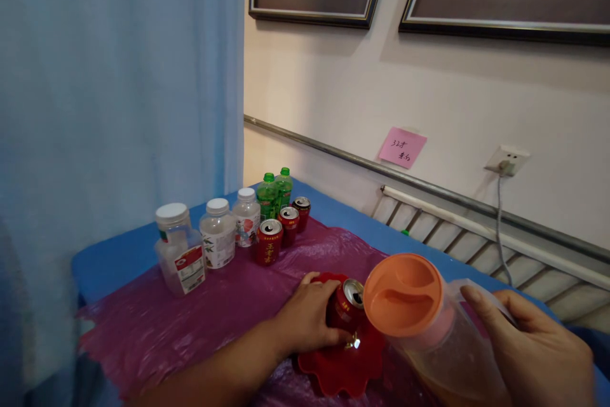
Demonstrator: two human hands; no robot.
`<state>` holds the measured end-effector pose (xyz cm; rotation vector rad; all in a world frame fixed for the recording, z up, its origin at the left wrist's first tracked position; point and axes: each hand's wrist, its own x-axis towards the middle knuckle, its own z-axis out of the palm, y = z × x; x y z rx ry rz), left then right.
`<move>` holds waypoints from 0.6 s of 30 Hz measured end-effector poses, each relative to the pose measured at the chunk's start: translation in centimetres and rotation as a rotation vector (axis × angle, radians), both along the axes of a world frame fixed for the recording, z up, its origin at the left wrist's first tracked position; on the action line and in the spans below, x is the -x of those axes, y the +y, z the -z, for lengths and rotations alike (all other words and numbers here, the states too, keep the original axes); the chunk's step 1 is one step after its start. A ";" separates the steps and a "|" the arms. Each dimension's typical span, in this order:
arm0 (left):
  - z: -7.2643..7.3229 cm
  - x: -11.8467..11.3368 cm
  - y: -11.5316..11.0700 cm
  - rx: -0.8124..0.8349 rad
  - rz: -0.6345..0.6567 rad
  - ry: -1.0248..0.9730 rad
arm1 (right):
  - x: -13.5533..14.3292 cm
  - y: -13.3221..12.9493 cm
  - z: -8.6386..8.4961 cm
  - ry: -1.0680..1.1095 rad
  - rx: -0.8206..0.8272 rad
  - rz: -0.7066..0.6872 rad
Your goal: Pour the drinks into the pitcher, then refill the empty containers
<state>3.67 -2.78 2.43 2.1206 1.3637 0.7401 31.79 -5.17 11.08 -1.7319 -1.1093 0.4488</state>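
Note:
My left hand [312, 315] is wrapped round a red drink can [344, 308], its opened top facing up. The can stands in a red scalloped dish [340, 366], where a little liquid glints. In my right hand [538, 337] is the handle of a clear plastic pitcher [457, 356] with an orange lid [405, 293]. The pitcher is tilted to the left, its lid edge close beside the can's top. Some yellowish liquid shows low in the pitcher. Whether any liquid flows between them cannot be made out.
Behind stand several red cans [269, 245], two green bottles [268, 194] and clear jars with white lids [218, 235]. Purple plastic sheeting [229, 312] covers part of the blue surface [119, 261]. A blue curtain [119, 108] hangs left; a metal rail [333, 153] runs along the wall.

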 end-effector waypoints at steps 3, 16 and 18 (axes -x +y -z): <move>0.1 0.0 0.0 0.005 -0.001 0.000 | 0.2 -0.1 -0.1 -0.009 -0.009 -0.003; 0.1 0.2 0.2 0.026 0.013 0.059 | 2.0 -0.7 -1.6 -0.018 -0.081 0.014; 0.0 0.3 0.2 0.033 0.010 0.045 | 2.7 -1.0 -2.2 -0.013 -0.097 0.017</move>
